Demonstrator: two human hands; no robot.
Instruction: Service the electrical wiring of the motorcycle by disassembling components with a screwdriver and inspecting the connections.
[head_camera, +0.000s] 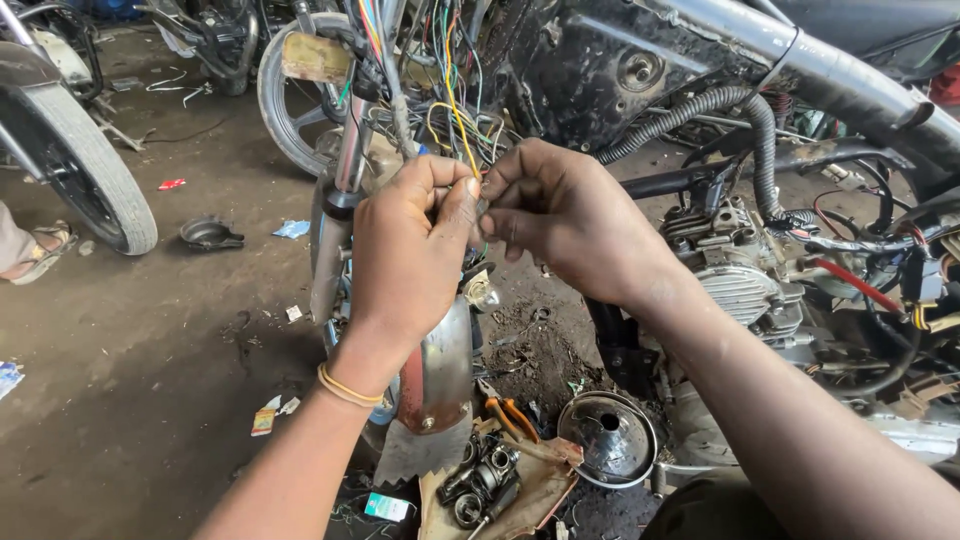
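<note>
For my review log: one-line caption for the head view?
Both hands, left hand and right hand, pinch wires at a stripped motorcycle's front fork.

Small teal-white packet (386, 507), floor, bottom centre.

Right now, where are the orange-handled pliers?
The pliers lie on the ground at bottom centre, below both hands, just left of the shiny headlight shell.
</note>
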